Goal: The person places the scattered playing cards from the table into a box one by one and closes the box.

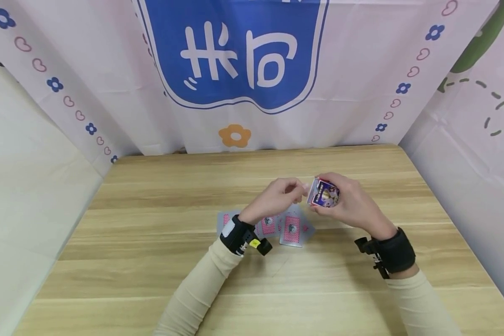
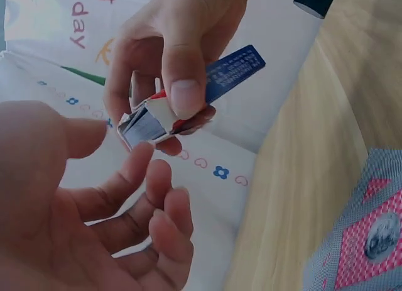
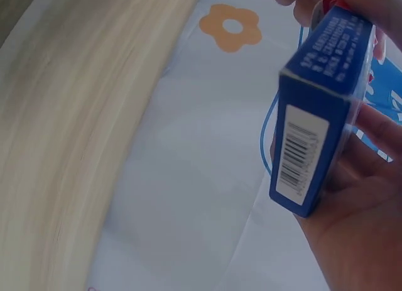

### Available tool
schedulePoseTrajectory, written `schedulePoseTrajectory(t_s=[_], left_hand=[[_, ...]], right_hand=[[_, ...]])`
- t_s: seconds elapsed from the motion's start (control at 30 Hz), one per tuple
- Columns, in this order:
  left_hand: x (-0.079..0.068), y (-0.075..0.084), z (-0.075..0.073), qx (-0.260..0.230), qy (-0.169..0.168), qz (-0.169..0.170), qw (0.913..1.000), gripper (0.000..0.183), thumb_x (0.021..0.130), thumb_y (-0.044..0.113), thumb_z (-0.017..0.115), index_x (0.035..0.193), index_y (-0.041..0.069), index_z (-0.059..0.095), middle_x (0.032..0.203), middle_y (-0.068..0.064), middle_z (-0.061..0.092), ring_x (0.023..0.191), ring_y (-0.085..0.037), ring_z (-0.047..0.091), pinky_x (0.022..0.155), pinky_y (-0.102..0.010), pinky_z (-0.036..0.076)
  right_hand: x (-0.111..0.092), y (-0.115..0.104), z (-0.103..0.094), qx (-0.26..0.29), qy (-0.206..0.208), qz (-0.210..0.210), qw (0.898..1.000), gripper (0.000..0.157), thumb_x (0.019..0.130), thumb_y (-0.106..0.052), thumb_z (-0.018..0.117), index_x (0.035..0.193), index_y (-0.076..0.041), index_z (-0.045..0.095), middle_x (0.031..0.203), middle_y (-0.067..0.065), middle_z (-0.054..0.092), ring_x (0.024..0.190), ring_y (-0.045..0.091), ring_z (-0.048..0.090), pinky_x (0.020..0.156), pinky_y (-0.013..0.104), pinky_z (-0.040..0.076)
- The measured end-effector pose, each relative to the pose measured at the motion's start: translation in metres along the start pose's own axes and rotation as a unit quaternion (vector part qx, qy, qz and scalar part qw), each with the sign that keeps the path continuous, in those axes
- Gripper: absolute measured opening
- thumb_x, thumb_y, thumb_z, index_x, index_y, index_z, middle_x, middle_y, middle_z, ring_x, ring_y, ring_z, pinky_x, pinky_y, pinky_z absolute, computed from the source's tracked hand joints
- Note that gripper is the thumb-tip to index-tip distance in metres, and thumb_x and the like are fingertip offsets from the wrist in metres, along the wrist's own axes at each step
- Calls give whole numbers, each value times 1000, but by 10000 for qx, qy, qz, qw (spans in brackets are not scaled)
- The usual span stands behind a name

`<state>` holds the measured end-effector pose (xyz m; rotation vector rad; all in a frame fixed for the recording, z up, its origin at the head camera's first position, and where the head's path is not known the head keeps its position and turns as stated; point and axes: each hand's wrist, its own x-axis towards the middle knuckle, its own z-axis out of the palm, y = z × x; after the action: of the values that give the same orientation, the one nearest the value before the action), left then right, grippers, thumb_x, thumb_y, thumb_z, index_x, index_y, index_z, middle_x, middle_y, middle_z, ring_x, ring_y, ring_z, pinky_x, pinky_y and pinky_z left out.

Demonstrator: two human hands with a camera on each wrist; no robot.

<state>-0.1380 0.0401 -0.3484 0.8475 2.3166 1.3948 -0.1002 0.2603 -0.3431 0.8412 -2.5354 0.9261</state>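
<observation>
My right hand (image 1: 353,198) grips a small blue playing-card box (image 1: 325,193) above the table. The box's end stands open toward my left hand, and grey card edges (image 2: 143,131) show inside it in the left wrist view. A barcode marks the other end in the right wrist view. My left hand (image 1: 277,199) is at the box's open end, thumb and forefinger apart, the forefinger's tip at or very near the opening. Nothing is seen held in it. Below the hands, several playing cards (image 1: 291,230) with pink-patterned backs lie spread and overlapping on the table.
The wooden table (image 1: 151,280) ends at a hanging white cloth (image 1: 109,93) with a blue emblem (image 1: 235,51) at the back. White cloth walls border the left and right sides. Both wrists wear black straps with cameras.
</observation>
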Motion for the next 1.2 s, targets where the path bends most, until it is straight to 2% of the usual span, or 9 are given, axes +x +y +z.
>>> schedulePoseTrajectory(t_s=[0.13,0.23,0.37,0.47,0.53,0.77,0.9,1.07,1.2], left_hand=[[2,-6,2,1095,-26,162,9939,18,97,28,53,96,14,64,83,-3,62,71,-16,56,57,-27,46],[3,-13,5,2414,-363,39,9697,19,88,26,67,99,10,65,86,-2,63,71,-11,53,59,-26,47],[0,-20,10,3575,-1001,-422,9276,48,71,43,80,107,13,65,96,1,61,81,-12,50,66,-28,47],[-2,-23,14,3899,-1186,-657,9108,60,60,51,84,105,17,63,92,2,57,84,-16,46,67,-31,45],[-3,-24,16,3974,-1190,-733,9069,62,55,53,85,101,18,61,88,3,55,83,-18,45,65,-32,43],[-2,-28,17,3969,-1192,-871,9059,62,57,52,84,98,15,58,91,1,54,86,-19,42,64,-31,44],[0,-26,15,3481,-1552,-911,9200,40,68,39,83,88,13,61,81,1,56,72,-15,48,55,-27,44],[-2,-17,10,2954,-2003,-564,9324,23,80,22,75,72,11,56,65,3,50,53,-10,45,44,-23,37],[-7,-6,-1,2300,-1744,-193,9572,22,88,15,66,71,10,52,61,3,46,48,-9,43,42,-22,36]], right_hand=[[-2,7,-4,-81,126,166,9997,70,61,-27,87,118,-5,55,104,12,63,79,16,58,60,37,55],[-3,10,-6,-127,156,252,9995,71,61,-29,88,119,-5,55,104,11,64,77,16,58,60,38,54],[-3,10,-6,-133,91,322,9994,71,62,-33,87,119,-7,55,105,10,64,79,16,58,60,37,55],[-2,9,-5,-109,41,368,9993,70,63,-34,86,120,-7,55,105,10,64,78,16,58,59,37,55],[-2,8,-5,-91,27,400,9992,70,62,-34,86,120,-7,55,104,10,64,78,16,58,59,37,55],[-2,5,-5,-67,2,441,9990,71,62,-35,86,119,-7,55,105,9,63,78,15,58,59,36,55],[-2,5,-5,-59,-36,453,9989,71,63,-36,86,120,-7,55,105,9,63,78,15,58,59,36,55],[-2,4,-5,-22,-43,437,9990,70,64,-36,85,120,-8,55,103,8,63,78,15,58,59,35,55],[-2,4,-4,13,-17,365,9993,69,63,-35,85,119,-7,55,102,8,63,77,14,58,57,34,55]])
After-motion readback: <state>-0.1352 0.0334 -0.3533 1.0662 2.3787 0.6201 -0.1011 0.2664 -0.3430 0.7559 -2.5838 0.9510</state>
